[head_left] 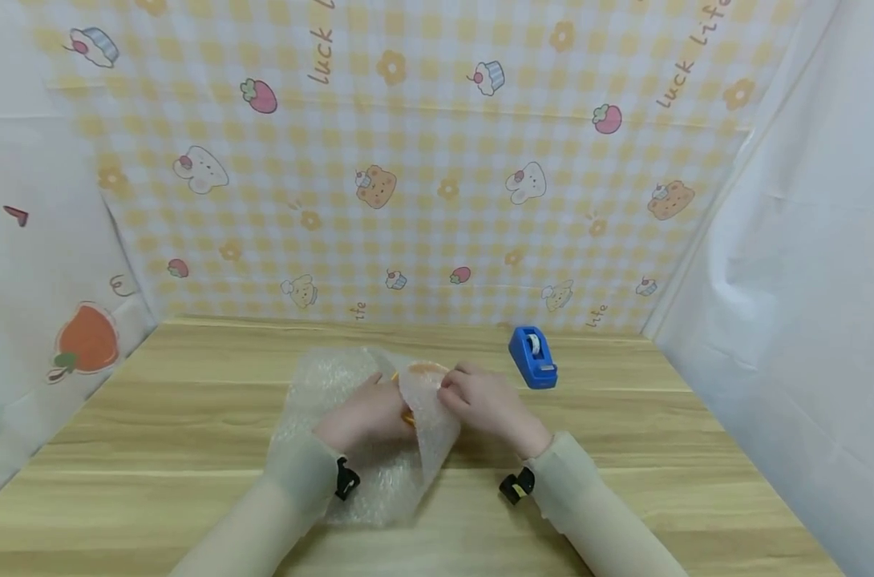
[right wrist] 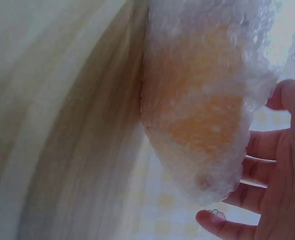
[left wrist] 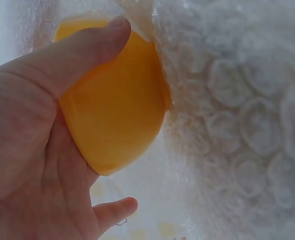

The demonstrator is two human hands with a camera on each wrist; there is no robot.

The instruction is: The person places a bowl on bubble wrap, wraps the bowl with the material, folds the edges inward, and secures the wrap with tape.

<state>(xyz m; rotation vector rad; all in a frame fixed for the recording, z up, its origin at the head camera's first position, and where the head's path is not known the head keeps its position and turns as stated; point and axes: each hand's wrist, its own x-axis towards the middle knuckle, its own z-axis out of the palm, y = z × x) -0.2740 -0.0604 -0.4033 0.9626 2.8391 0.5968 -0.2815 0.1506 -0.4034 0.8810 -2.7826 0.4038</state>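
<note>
My left hand (head_left: 378, 410) holds a smooth, rounded yellow-orange object (left wrist: 115, 100), thumb laid over its face and fingers behind it. What kind of object it is, I cannot tell. A sheet of bubble wrap (head_left: 321, 385) lies under the left hand, and its right part is folded up over the object. In the right wrist view, orange shows through the bubble wrap (right wrist: 197, 170). My right hand (head_left: 483, 401) grips the folded part at its right side, with the thumb and fingertips at the wrap's edge.
A blue tape dispenser (head_left: 534, 359) with a roll of tape stands at the back right of the wooden table (head_left: 625, 481). Behind the table hangs a yellow checked cloth (head_left: 422, 144). White cloths (head_left: 805, 280) hang on both sides.
</note>
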